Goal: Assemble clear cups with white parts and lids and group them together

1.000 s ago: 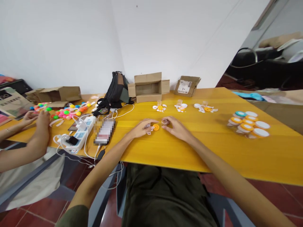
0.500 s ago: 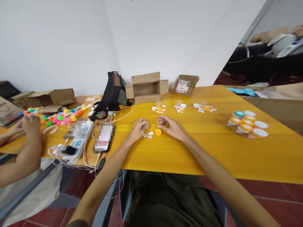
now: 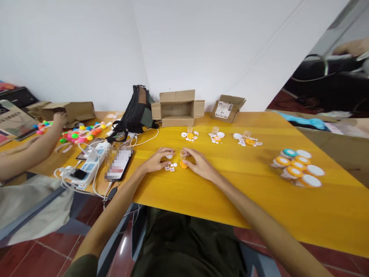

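My left hand (image 3: 154,161) lies flat on the yellow table (image 3: 230,184), fingers stretched out, its tips at a small white disc (image 3: 169,156). Just below it lie a few tiny white pieces (image 3: 170,167). My right hand (image 3: 198,163) also rests flat with fingers apart. Its fingertips touch a small clear cup (image 3: 183,154) standing upright between the hands, and its thumb is beside an orange disc (image 3: 183,164). Neither hand grips anything.
Three small groups of similar parts (image 3: 215,136) lie further back. Lidded round containers (image 3: 296,165) cluster at the right. Cardboard boxes (image 3: 178,107), a black backpack (image 3: 137,111), a phone (image 3: 118,164), a power strip (image 3: 89,167) and coloured balls (image 3: 77,134) stand left. Another person's hand (image 3: 59,117) reaches there.
My hands stayed over the small parts. My right hand's fingers have flattened beside the clear cup. The other person's hand moved from the balls to the far-left cardboard box.
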Demonstrator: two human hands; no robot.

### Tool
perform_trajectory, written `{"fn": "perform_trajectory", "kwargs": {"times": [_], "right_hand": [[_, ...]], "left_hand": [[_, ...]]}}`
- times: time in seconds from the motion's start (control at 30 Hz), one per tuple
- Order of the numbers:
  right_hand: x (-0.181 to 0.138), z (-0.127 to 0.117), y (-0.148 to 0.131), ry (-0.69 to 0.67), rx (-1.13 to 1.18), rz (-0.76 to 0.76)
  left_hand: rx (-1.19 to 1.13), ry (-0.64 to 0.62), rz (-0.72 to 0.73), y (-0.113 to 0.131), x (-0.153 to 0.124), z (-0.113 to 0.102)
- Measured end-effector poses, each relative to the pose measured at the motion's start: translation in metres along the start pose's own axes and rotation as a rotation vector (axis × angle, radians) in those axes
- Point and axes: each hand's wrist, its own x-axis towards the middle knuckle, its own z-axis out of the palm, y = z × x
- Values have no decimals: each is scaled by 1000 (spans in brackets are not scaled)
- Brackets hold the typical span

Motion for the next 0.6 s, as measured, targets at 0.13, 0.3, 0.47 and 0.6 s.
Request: {"fn": "perform_trajectory", "kwargs": {"times": [0.13,0.3,0.47,0.6], "right_hand": [[0,6,0,15,23,-13],[4,10,-1,29,50,14],[4,7,-4,37,31,-20],[4,4,-10,39,-32,-47]], "left_hand": [[-53,37,-42,6,-1,-5],[-66,154,-98,8,1,-1],[-37,180,-111,10,4,6],[-41,183,-110,11,6,7]]}}
